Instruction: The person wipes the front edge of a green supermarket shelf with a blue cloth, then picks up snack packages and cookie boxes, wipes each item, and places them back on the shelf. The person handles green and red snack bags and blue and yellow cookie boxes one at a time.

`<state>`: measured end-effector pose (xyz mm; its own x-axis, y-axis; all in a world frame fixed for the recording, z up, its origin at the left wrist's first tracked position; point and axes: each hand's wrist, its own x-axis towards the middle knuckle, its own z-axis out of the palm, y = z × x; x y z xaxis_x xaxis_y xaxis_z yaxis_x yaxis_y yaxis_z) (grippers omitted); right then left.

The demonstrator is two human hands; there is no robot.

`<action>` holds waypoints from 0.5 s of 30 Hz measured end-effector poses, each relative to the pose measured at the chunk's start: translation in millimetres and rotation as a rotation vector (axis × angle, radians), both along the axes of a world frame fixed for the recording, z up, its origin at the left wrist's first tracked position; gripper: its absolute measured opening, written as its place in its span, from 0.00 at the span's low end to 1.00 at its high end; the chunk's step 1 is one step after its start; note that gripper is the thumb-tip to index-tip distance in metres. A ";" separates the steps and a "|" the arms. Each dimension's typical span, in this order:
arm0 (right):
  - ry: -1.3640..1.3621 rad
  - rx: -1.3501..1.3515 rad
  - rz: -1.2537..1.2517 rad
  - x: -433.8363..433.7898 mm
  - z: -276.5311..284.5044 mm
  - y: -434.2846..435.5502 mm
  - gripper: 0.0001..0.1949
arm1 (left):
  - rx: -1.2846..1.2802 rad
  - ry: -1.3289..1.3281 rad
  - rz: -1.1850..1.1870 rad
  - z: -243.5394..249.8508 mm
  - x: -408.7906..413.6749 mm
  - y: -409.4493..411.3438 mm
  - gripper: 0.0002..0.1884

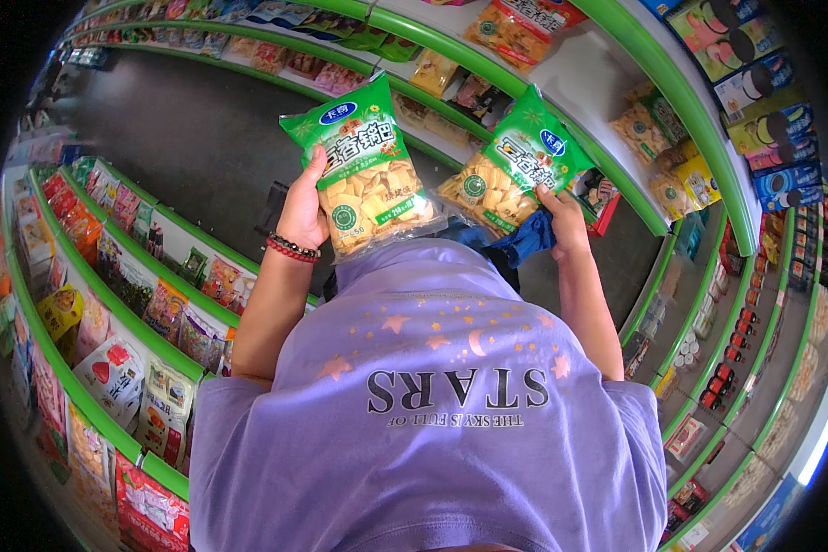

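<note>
My left hand (pixel 306 210) grips the left edge of a green-topped clear bag of crisp snack pieces (pixel 369 186), thumb on its front. A second bag of the same kind (pixel 507 165) is tilted in my right hand (pixel 560 215), held by its lower right side. That hand also has a dark blue cloth (pixel 524 239) bunched against the bag's lower corner. Both bags are in front of my body, their printed faces turned up towards me, with their lower corners close together. Beaded bracelets (pixel 293 248) circle my left wrist.
Green-edged shelves (pixel 635 76) with snack bags (pixel 517 31) run ahead and to the right. On my left stands another rack (pixel 110 269) full of packets. Small dark bottles with red labels (pixel 724 376) line the right shelves. Dark floor (pixel 200 117) shows between the racks.
</note>
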<state>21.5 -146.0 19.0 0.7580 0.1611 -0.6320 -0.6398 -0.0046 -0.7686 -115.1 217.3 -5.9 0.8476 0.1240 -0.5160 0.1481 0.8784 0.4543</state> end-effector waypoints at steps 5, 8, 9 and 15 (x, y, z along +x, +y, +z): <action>-0.089 -0.074 -0.053 -3.2 -10.5 -8.4 0.17 | -0.030 -0.034 -0.034 -8.4 -2.0 0.5 0.26; -0.224 -0.114 -0.215 9.5 -14.5 -18.4 0.17 | 0.048 -0.017 -0.027 -10.0 -4.4 -3.1 0.26; -0.250 -0.148 -0.286 16.7 -14.2 -22.4 0.18 | 0.090 0.014 -0.007 -9.7 -5.4 -3.6 0.26; -0.542 -0.223 -0.300 120.8 -11.6 -61.1 0.18 | 0.113 0.036 0.060 -15.6 -14.6 -6.4 0.25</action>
